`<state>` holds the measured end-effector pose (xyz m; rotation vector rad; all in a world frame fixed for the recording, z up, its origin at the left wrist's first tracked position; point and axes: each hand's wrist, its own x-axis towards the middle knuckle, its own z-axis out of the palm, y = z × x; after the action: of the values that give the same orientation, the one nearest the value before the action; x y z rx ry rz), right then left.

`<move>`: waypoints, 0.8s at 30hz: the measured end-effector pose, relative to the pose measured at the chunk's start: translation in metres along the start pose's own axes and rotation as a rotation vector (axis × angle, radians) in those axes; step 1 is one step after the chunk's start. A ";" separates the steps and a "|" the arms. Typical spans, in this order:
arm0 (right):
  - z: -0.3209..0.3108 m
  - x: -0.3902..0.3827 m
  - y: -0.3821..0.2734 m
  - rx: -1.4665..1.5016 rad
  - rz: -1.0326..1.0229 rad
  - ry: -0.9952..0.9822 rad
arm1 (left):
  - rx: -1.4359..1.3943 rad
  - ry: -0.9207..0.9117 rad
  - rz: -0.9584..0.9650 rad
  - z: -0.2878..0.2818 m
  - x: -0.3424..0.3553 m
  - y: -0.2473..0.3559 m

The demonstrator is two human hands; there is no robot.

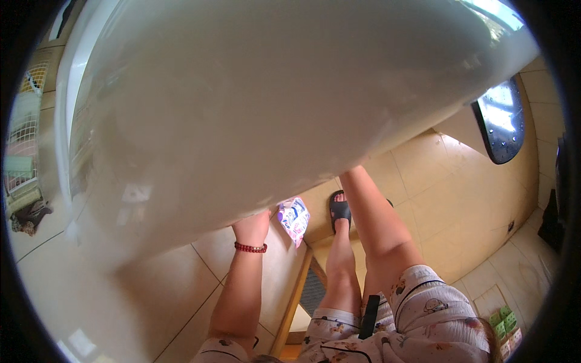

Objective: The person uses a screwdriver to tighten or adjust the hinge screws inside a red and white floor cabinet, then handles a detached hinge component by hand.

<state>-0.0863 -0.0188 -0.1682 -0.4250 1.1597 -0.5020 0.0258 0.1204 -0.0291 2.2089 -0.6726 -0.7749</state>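
Tan tiled flr (423,181) w/ thin joints, paler dark-jointed tiles (181,293) lower L, wood strip (293,302) btwn.

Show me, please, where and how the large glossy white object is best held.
Probably by the lower edge of the large white object, hands spread apart, coming from the person's side: this edge lies nearest the person, and the left hand meets it. The broad face is smooth, without visible handle.

I've got the left hand (252,226) here, fingers hidden behind the big white sheet (254,109), itself cut off up top. Right hand? Completely covered; I get only the right forearm (380,224). Wire basket (25,130), far left: contents too blurred for me.
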 end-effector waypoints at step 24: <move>0.042 -0.036 0.012 0.884 0.283 -0.379 | 0.628 -0.125 0.676 0.027 0.035 0.060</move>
<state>-0.0564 0.0143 -0.1335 0.3948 0.5309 -0.5991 0.0171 0.0483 -0.0118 2.2122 -1.7984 -0.3687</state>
